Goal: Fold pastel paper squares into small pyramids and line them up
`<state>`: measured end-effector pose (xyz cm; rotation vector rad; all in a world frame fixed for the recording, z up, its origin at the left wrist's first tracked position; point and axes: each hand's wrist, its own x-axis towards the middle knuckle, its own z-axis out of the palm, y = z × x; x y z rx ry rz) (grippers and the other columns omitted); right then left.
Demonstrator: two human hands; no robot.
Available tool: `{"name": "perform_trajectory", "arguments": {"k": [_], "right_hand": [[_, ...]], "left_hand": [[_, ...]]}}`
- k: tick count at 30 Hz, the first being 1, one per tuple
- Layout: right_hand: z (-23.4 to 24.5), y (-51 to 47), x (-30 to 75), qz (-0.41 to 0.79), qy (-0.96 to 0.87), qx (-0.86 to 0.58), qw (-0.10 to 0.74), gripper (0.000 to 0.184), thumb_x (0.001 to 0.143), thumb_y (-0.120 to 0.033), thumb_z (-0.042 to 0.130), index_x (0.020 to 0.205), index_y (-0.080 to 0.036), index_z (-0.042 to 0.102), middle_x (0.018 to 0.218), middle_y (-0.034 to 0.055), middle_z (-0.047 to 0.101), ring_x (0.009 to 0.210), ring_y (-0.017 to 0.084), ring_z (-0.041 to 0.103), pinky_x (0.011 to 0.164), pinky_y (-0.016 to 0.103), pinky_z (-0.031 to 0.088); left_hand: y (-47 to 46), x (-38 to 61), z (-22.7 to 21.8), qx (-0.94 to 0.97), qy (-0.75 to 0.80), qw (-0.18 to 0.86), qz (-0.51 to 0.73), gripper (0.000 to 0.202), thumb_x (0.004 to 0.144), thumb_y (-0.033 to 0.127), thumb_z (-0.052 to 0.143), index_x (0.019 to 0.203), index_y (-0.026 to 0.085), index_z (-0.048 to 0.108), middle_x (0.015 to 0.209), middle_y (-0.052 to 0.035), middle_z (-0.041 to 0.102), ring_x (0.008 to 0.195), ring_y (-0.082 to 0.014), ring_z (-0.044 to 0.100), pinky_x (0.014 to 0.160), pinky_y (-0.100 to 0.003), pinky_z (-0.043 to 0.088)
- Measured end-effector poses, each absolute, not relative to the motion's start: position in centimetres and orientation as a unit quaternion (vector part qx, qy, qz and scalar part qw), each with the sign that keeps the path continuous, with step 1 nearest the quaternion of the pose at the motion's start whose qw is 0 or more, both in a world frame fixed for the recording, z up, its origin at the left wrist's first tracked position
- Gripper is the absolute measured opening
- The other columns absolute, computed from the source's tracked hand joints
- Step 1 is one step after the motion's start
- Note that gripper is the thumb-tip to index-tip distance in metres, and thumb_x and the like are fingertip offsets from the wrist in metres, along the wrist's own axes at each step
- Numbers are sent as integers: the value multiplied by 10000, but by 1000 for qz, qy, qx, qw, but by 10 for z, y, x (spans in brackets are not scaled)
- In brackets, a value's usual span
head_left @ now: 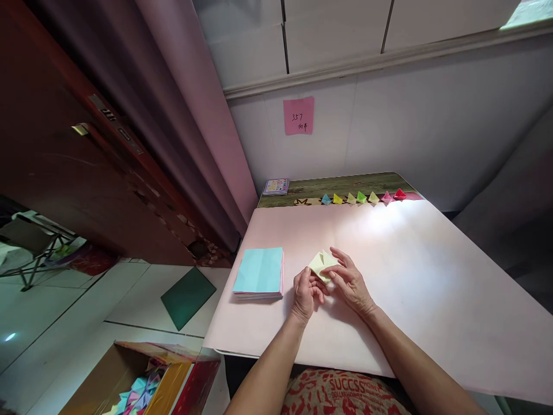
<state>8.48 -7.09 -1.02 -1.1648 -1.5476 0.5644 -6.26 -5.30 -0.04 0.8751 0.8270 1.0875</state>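
A pale yellow piece of folded paper (321, 262) is between my two hands, a little above the pink table covering (401, 323). My left hand (306, 293) pinches its lower left edge, thumb on top and fingers curled beneath. My right hand (351, 283) is on its right side, with thumb and fingertips pressing on the folds. Part of the paper is hidden behind the right fingers. To the left of my hands lies a stack of square paper (260, 271) with a light blue sheet on top.
Several small folded paper pieces (362, 197) in various colours stand in a row along the table's far edge. A small pack (276, 186) lies at the far left corner. On the floor, a cardboard box (168, 386) holds colourful folded paper, near a green mat (189, 298).
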Motion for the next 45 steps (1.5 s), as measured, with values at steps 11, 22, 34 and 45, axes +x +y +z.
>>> {"name": "perform_trajectory", "arguments": {"k": [11,22,34,45], "right_hand": [[-15,-67,84,254,-612,-487,569,253,838,-354,666,1073,-272,707,1353,97,516,1252,275,497,1036,451,427],[-17,-67,88,331,-579,-500,552,235,831,-432,677,948,-247,763,1116,104,666,1030,249,637,891,394,518],[-9,-71,85,422,-536,-524,509,275,799,-456,682,830,-186,730,728,42,715,648,188,644,610,279,504],[-9,-71,87,464,-462,-520,548,263,716,-440,761,714,-180,727,672,32,699,608,162,607,586,268,481]], "left_hand": [[-53,-57,-7,444,401,646,474,343,750,430,714,899,127,654,577,18,586,356,-40,427,329,-159,280],[-54,-58,-4,425,391,647,498,302,683,370,770,816,163,596,664,30,578,453,-44,440,396,-167,300],[-53,-57,-9,413,437,601,527,287,721,417,746,763,162,622,580,39,545,441,-63,456,428,-179,332],[-54,-57,-5,429,427,624,495,339,709,467,746,758,169,593,573,49,552,392,-51,456,368,-166,286]]}}
